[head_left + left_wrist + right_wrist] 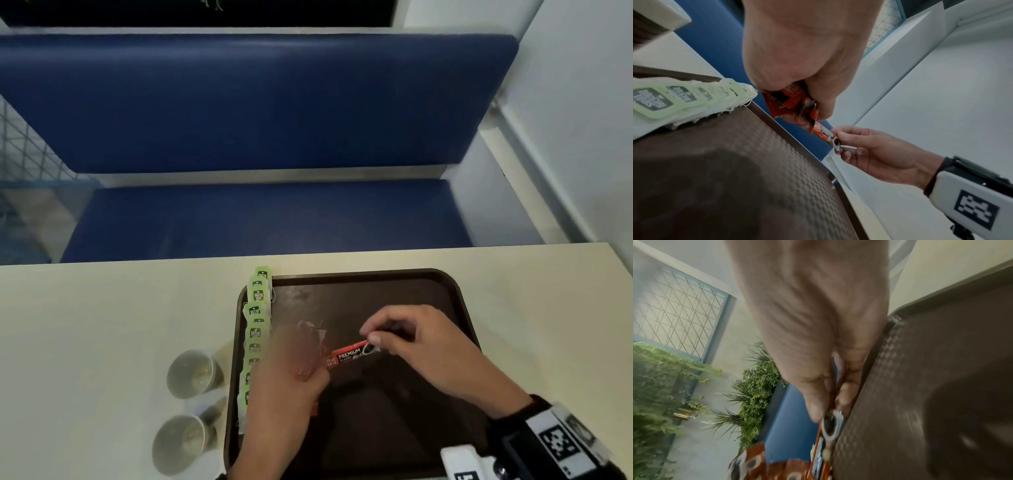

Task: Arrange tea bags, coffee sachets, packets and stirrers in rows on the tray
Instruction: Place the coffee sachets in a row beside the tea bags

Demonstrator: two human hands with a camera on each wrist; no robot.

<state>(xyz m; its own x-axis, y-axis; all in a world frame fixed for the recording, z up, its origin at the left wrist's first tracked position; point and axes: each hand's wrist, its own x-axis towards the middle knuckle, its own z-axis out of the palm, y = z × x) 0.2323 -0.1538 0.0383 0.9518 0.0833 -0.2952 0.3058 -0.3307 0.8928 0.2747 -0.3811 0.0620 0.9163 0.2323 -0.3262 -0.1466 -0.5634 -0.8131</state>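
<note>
A dark brown tray (455,294) lies on the cream table. Several green-tagged tea bags (256,329) stand in a row along its left edge, also shown in the left wrist view (674,100). My left hand (291,387) grips a bunch of red coffee sachets (791,100) above the tray. My right hand (404,339) pinches the end of one red sachet (349,354) marked PREMIUM, between thumb and fingers; its other end reaches the bunch. The pinch shows in the left wrist view (826,134) and in the right wrist view (830,426).
Two paper cups (191,373) (181,442) lie on the table left of the tray. A blue bench seat (260,219) stands behind the table's far edge. Something clear and crumpled (311,329) lies on the tray near its middle.
</note>
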